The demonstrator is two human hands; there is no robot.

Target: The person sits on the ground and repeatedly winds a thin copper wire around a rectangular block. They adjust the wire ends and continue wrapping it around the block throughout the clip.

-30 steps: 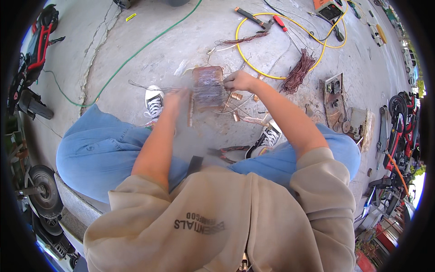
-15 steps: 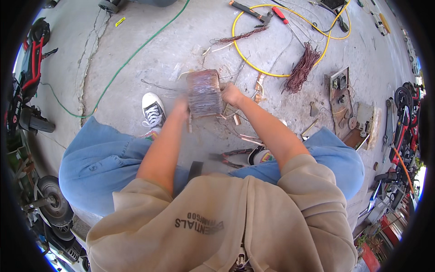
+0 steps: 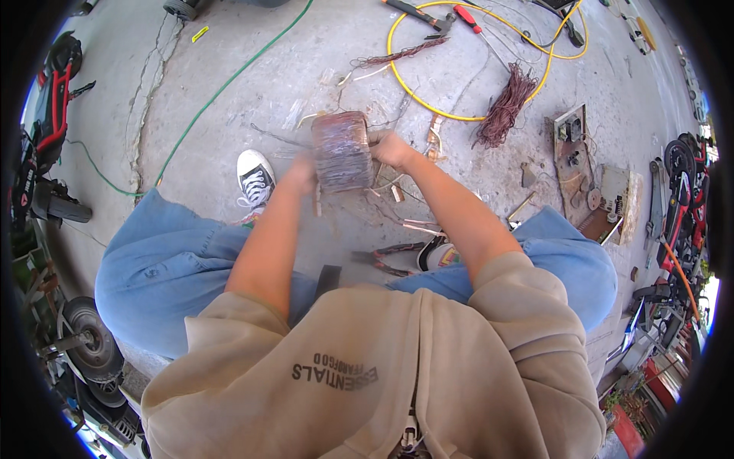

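A squarish block wound with dark copper-coloured wire, a wire coil [image 3: 341, 153], is held above the concrete floor between my knees. My right hand [image 3: 391, 150] is closed at the coil's right side, its fingers curled around that end. Smeared by motion, my left hand [image 3: 303, 173] is at the left side of the coil; its fingers cannot be made out. Loose dark wire [image 3: 279, 135] trails leftward from near that side. Pale strips and thin wires lie below and right of the coil.
Pliers [image 3: 388, 258] lie by my right shoe. Beyond the coil are a hammer [image 3: 420, 17], a red-handled screwdriver [image 3: 479, 32], a yellow hose [image 3: 394, 65] and a wire bundle [image 3: 508, 107]. A green hose [image 3: 222, 88] runs at left; an opened metal case [image 3: 572, 164] lies right.
The coil sits slightly higher and further left in the picture, as do the surrounding floor things. My left hand stays blurred beside it, while my right hand keeps its grip.
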